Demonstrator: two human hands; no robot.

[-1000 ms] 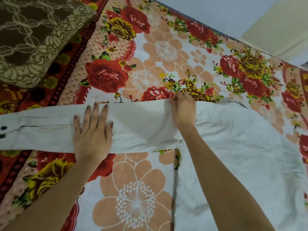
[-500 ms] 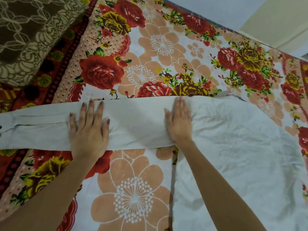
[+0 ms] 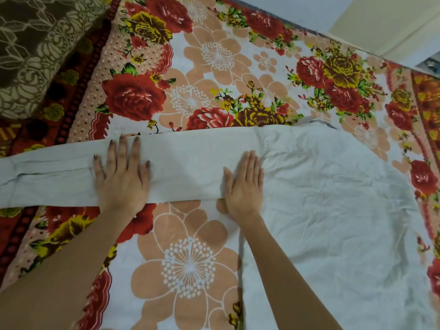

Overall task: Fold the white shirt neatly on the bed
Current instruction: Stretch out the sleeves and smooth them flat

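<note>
white shirt (image 3: 333,198) sleeve (image 3: 185,172) flat on bed (image 3: 190,265) | left hand (image 3: 122,177) fingers (image 3: 122,148) splayed flat on sleeve | right hand (image 3: 244,186) flat, straight at armpit seam, gripping nothing

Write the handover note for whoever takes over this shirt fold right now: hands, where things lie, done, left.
Left hand: flat, fingers spread, presses on the sleeve.
Right hand: flat, fingers together, presses where the sleeve joins the shirt body.
White shirt: spread on the floral bedsheet, body creased, sleeve stretched out left, its end past the frame edge.
Done: shirt laid out, sleeve straightened.
Left: likely fold this sleeve over the body, then the other side (not in view), then fold the body up.
</note>
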